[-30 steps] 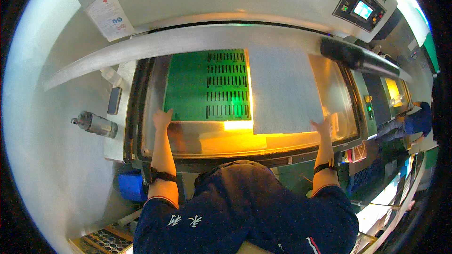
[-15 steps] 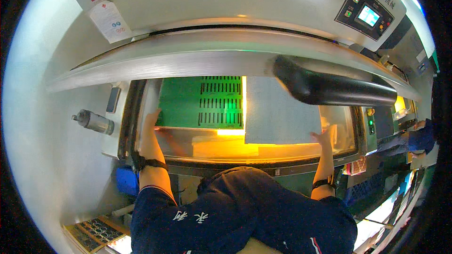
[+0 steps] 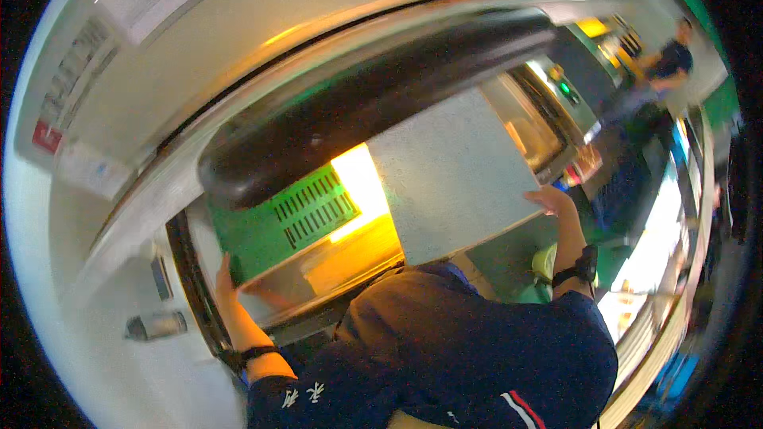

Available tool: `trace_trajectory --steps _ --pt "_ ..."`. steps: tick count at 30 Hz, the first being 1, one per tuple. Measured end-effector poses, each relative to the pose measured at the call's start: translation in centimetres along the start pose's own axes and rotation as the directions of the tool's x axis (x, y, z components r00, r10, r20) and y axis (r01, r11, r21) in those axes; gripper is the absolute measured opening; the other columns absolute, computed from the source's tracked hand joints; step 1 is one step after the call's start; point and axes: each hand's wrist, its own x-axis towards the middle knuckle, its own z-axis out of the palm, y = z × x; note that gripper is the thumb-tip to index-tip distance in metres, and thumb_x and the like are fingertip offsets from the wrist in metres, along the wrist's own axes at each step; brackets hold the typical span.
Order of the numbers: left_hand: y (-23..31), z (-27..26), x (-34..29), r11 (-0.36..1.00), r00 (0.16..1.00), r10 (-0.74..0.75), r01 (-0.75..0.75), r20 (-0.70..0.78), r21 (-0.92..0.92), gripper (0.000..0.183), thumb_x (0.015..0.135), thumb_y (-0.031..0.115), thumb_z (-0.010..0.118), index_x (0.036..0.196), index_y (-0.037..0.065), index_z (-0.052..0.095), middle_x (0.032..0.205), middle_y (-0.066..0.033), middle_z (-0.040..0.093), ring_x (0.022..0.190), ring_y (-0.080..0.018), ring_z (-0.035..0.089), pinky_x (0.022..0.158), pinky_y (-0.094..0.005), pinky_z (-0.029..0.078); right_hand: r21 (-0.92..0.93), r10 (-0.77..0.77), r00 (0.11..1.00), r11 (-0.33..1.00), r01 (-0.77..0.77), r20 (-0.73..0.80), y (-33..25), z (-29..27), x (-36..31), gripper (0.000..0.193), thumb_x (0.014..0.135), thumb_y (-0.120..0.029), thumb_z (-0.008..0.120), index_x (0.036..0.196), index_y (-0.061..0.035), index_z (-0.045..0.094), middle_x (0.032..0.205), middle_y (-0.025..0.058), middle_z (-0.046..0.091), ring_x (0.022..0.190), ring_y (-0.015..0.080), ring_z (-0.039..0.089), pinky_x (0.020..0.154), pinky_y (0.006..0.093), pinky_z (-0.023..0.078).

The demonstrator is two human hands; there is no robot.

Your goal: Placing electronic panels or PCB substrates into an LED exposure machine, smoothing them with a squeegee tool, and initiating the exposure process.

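Two bare hands reach out past the dark navy shirt [image 3: 477,342], a black band on each wrist. The right hand [image 3: 554,200] is curled nearly closed on the near right corner of a pale blue-grey panel [image 3: 449,175], which stretches away to that hand's left, its near edge jutting over the rim of the machine bed [image 3: 350,266]. The left hand [image 3: 226,274] is seen edge-on against the left side of a green slotted panel [image 3: 254,242]; I cannot tell how far open it is or whether it grips. Bright light shows between the two panels, and the bed glows amber to the right of the left hand. Left of that hand, a blurred cylinder [image 3: 159,324] lies near a dark, phone-like slab [image 3: 162,279]. Beyond both hands, a thick black handle [image 3: 373,95] crosses above the green panel, partly hiding it. Farthest off, beyond the right hand, a person [image 3: 674,59] stands.
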Motion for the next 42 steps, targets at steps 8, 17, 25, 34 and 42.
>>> trace_trajectory --steps 8,17,25,34,42 --pt "-0.5 3.3 5.6 0.976 0.956 -0.207 0.186 0.210 0.114 0.045 0.095 0.033 0.061 0.120 -0.004 0.052 0.115 -0.0141 0.060 0.100 -0.0251 0.062 0.084 -0.0415 0.052 0.574 0.114 0.984 0.819 -0.014 -0.139 8.1 15.2 -14.3 0.041 0.088 -0.031 0.069 0.117 -0.0023 0.064 0.106 0.0054 0.069 0.081 0.0181 0.066 0.071 0.0327 0.053" --pt "-0.4 2.0 7.3 0.961 0.923 -0.090 -0.018 0.374 0.276 0.058 0.094 0.034 0.063 0.132 -0.005 0.045 0.131 -0.0178 0.051 0.116 -0.0307 0.054 0.095 -0.0438 0.047 0.895 0.291 0.858 0.282 0.346 -0.423 9.6 34.9 -32.0 0.034 0.088 -0.020 0.070 0.108 0.0066 0.064 0.101 0.0129 0.070 0.088 0.0221 0.067 0.080 0.0361 0.054" --pt "-1.9 3.0 3.7 0.385 0.892 0.273 -0.444 0.360 0.809 0.063 0.092 0.031 0.063 0.142 -0.001 0.041 0.139 -0.0208 0.047 0.124 -0.0349 0.050 0.102 -0.0441 0.044 0.726 0.426 0.652 0.017 0.687 -0.627 12.6 42.3 -41.1 0.032 0.088 -0.017 0.071 0.109 0.0067 0.064 0.100 0.0112 0.070 0.087 0.0196 0.067 0.082 0.0342 0.053" --pt "-9.7 4.4 2.1 0.655 0.807 0.476 -0.591 0.349 0.471 0.052 0.098 0.032 0.055 0.128 -0.010 0.052 0.124 -0.0230 0.056 0.109 -0.0331 0.057 0.099 -0.0413 0.045 0.613 0.815 0.351 0.005 0.790 -0.460 29.3 41.2 -33.9 0.048 0.090 -0.029 0.067 0.124 0.0015 0.054 0.111 0.0083 0.062 0.093 0.0185 0.060 0.065 0.0353 0.050" --pt "-2.2 12.3 -8.4 0.889 0.946 0.324 -0.314 0.026 0.334 0.049 0.095 0.028 0.058 0.124 -0.011 0.052 0.123 -0.0223 0.055 0.108 -0.0334 0.057 0.092 -0.0449 0.047 0.541 0.773 0.487 -0.225 0.810 -0.407 39.7 28.2 -33.7 0.031 0.088 -0.027 0.071 0.108 -0.0075 0.057 0.089 0.0055 0.057 0.070 0.0170 0.057 0.054 0.0302 0.049"
